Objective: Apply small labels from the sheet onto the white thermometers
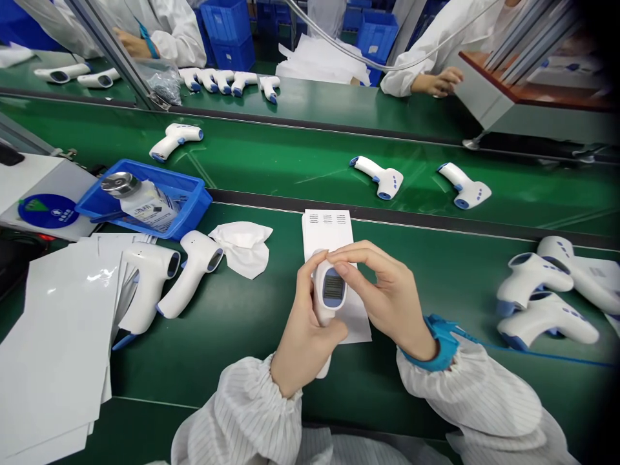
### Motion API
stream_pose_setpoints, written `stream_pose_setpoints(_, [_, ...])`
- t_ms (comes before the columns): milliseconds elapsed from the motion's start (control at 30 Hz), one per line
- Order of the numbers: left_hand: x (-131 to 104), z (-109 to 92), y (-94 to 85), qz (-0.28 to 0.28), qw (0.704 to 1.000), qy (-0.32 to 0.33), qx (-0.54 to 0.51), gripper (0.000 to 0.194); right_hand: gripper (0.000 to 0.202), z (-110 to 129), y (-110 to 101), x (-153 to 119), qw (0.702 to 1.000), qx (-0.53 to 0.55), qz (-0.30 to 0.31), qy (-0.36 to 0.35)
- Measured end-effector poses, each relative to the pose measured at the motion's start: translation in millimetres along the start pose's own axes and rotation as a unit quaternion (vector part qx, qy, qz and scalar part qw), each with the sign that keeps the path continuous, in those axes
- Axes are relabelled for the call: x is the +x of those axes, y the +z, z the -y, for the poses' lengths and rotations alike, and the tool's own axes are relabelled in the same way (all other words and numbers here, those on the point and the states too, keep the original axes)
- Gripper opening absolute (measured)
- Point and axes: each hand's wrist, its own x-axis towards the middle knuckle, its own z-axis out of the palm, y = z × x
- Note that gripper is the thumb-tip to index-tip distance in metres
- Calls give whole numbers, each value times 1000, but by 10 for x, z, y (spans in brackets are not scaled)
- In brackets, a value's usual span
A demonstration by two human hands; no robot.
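Note:
In the middle of the bench I hold a white infrared thermometer [333, 289] upright, its blue-framed display facing me. My left hand [301, 339] is wrapped round its handle, with the index finger reaching up to the head. My right hand [390, 294], with a blue wrist strap [438, 345], pinches at the head's top right edge. Whether a small piece lies between those fingertips is hidden. Beneath my hands lies a stack of white label sheets [327, 229] with printed rows at the top.
Left are two thermometers [191, 274], white sheets [62, 336], a crumpled tissue [245, 248] and a blue tray [198, 200] holding a metal-capped bottle [145, 203]. Several thermometers [547, 320] lie right. More rest on the green conveyor [271, 161]. Co-workers' hands [438, 82] show across it.

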Motion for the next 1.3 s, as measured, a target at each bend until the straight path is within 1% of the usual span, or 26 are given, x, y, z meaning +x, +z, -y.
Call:
stream_pose_setpoints(67, [11,7,-2,-6,1000,7,-2,81,18,7,33,-48,998,36,29,53])
stream_pose_setpoints(100, [18,1,-4,-6,1000,13,-7,82,28,11,49,-79,992,62,52,93])
stream_pose_setpoints(133, [27,-10,-9,-2,1000,22,-13,85,41,16,63,-111,983,95,79,139])
stream_pose_setpoints(200, [50,-44,-33,29,999,30,-21,93,61,21,70,-163,948,168,149,227])
stream_pose_setpoints(233, [65,-63,-54,55,998,26,-26,98,62,16,64,-172,927,195,189,260])
stream_pose_setpoints(267, [83,-81,-83,81,996,19,-31,104,58,0,55,-160,910,204,227,280])
stream_pose_setpoints(300, [102,-95,-117,99,995,15,-30,107,52,-31,47,-121,903,189,256,289])
stream_pose_setpoints(333, [124,-104,-156,100,995,19,-16,109,45,-78,47,-48,907,147,269,288])
stream_pose_setpoints(367, [148,-110,-196,77,997,29,12,109,41,-142,60,64,921,79,260,280])
stream_pose_setpoints(433, [199,-109,-271,-3,995,41,92,103,39,-309,127,411,945,-81,202,245])
stream_pose_setpoints(467, [223,-105,-303,-40,990,36,128,99,42,-401,174,638,948,-156,165,224])
stream_pose_setpoints(500, [244,-99,-330,-60,986,23,151,94,44,-493,220,887,945,-209,143,205])
stream_pose_setpoints(600, [270,-55,-415,-50,982,-8,182,83,53,-733,267,1587,935,-295,86,176])
stream_pose_setpoints(667, [262,8,-511,-64,979,-12,192,78,57,-863,173,1859,923,-331,27,194])
stream_pose_setpoints(733, [267,93,-651,-109,977,-3,182,71,65,-979,-15,1936,904,-356,-30,234])
stream_pose_setpoints(800, [322,162,-806,-159,975,11,154,64,72,-1066,-252,1887,889,-358,-58,278])
stream_pose_setpoints(867, [434,169,-925,-189,976,18,102,62,68,-1088,-469,1790,889,-340,-47,304])
stream_pose_setpoints(933, [577,90,-956,-192,981,5,20,64,57,-1014,-599,1671,905,-307,-7,296])
stream_pose_setpoints(1000, [703,-49,-887,-168,981,-28,-91,68,49,-853,-612,1526,929,-262,55,254])
stream_pose_setpoints(1067, [769,-181,-747,-101,971,-76,-201,65,48,-660,-545,1372,949,-206,138,196])
stream_pose_setpoints(1133, [766,-242,-585,23,957,-136,-254,57,55,-517,-489,1261,951,-145,249,114])
stream_pose_setpoints(1167, [745,-238,-512,90,950,-166,-250,50,59,-484,-495,1237,945,-150,275,91])
stream_pose_setpoints(1200, [715,-214,-449,143,944,-189,-227,43,62,-482,-533,1235,942,-186,265,92])
stream_pose_setpoints(1233, [681,-175,-398,170,945,-198,-198,36,63,-510,-603,1251,937,-247,221,113])
stream_pose_setpoints(1267, [643,-126,-359,166,952,-196,-168,32,61,-563,-697,1276,923,-320,148,151])
stream_pose_setpoints(1300, [604,-75,-331,134,964,-182,-144,34,59,-632,-807,1303,896,-392,52,200])
